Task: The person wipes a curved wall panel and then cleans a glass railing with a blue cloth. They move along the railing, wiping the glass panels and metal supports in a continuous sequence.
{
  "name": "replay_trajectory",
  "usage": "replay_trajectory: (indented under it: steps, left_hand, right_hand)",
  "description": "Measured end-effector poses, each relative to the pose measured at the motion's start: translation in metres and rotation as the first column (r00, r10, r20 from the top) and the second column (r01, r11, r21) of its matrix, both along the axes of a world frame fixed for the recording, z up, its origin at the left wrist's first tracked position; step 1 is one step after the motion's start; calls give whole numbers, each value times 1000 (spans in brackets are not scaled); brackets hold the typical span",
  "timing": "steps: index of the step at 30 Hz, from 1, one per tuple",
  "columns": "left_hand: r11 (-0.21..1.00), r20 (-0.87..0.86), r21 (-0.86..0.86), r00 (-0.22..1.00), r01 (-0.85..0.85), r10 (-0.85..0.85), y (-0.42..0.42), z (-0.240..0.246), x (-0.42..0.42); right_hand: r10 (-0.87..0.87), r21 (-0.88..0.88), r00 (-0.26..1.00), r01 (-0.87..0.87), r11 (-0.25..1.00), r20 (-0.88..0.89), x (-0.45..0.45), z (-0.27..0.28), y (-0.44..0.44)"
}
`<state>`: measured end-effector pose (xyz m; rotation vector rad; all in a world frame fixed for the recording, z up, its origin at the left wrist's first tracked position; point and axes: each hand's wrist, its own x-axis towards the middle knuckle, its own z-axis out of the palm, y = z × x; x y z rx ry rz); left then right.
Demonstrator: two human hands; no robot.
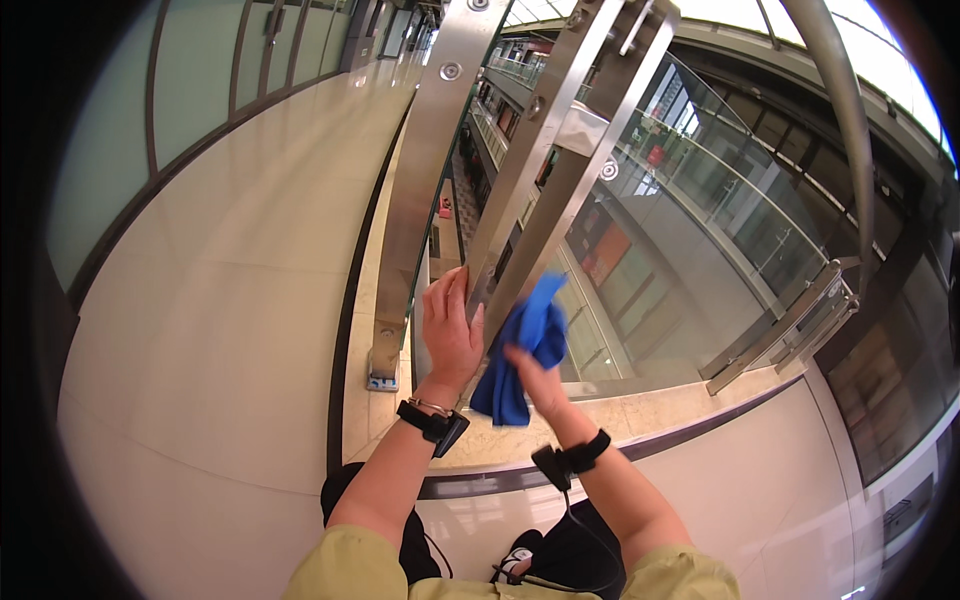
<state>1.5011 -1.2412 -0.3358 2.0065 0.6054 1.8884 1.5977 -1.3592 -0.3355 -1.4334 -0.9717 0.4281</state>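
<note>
My right hand (536, 379) holds a blue cloth (510, 375), bunched up, its upper part blurred. The cloth is against or just beside the right-hand flat bar (551, 217) of a stainless-steel railing post. My left hand (450, 326) grips the lower part of the left-hand bar (517, 172), fingers along its left side and thumb toward the front. A steel block (581, 129) joins the two bars higher up. Round bolts dot the metal. Black straps with small devices sit on both wrists.
Another steel post (420, 187) rises on the left, beside glass. A glass panel (660, 300) is at right, with lower floors visible through it. A stone ledge (622, 416) runs under the railing. Frosted glass partitions (195, 82) line the tiled corridor (225, 300).
</note>
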Motion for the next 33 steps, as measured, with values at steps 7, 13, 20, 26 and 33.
replay_trajectory:
  steps: [7,13,20,26,33]
  left_hand:
    - [1000,-99,14,995,4,-3,-4,8,-12]
    - [998,45,-14,997,63,-62,-9,5,-30]
    - [995,102,-75,992,-67,74,2,-5,-53]
    - [975,157,-139,968,-175,196,22,-6,-76]
    - [980,216,-86,956,-181,196,29,-1,-83]
  right_hand:
    - [-277,113,860,253,961,430,-9,42,-39]
    - [-683,692,-112,75,718,721,-31,219,15]
    - [-14,200,-644,216,956,765,-64,187,68]
    - [304,-121,-592,329,937,747,-80,76,69]
    - [238,48,-556,450,892,797,-90,175,81]
